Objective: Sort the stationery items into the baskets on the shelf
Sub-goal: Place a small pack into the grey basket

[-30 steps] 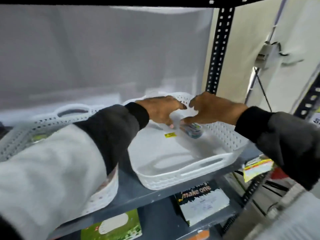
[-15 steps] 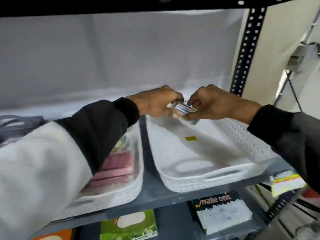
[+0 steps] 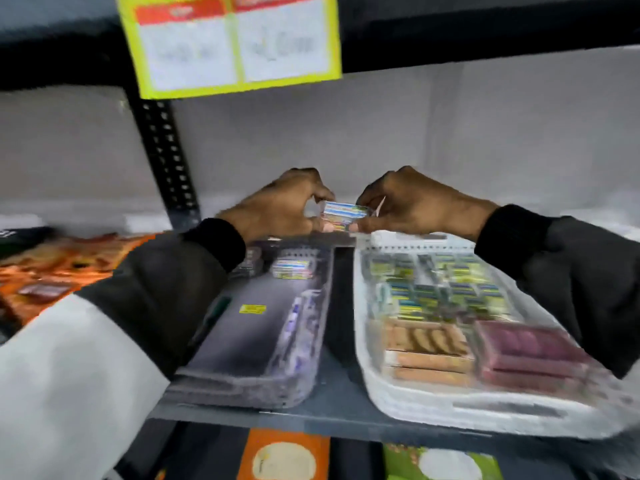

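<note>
1. Hands: left hand (image 3: 287, 206) and right hand (image 3: 412, 202) both pinch one small striped packet (image 3: 344, 216) between fingertips – held in the air above the back of the shelf (image 3: 343, 407), roughly over the gap between the two baskets. Neither hand is free.
2. Grey basket (image 3: 277, 386), on the left: mostly bare floor. One packet (image 3: 292, 268) of the same look lies near its back wall, a dark box sits beside that, and a yellow sticker (image 3: 252, 309) is on the bottom. Looks barely started.
3. White basket (image 3: 450, 407), on the right: well filled – rows of small green-and-blue packs (image 3: 440, 289) at the back, tan boxes (image 3: 426, 348) front-left, maroon boxes (image 3: 530, 351) front-right. Grouped by kind, so most of the sorting seems to have landed here.
4. Judgement: the held packet matches the one in the grey basket, so that is the likely destination, though from its position I can't rule out the white one.
5. Left to do: place this packet, at minimum. Orange-printed goods (image 3: 52, 268) lie on the shelf further left, too blurred to say if they are part of the job. How many loose items remain elsewhere is not visible.
6. Frame is motion-blurred; pack labels are unreadable.
</note>
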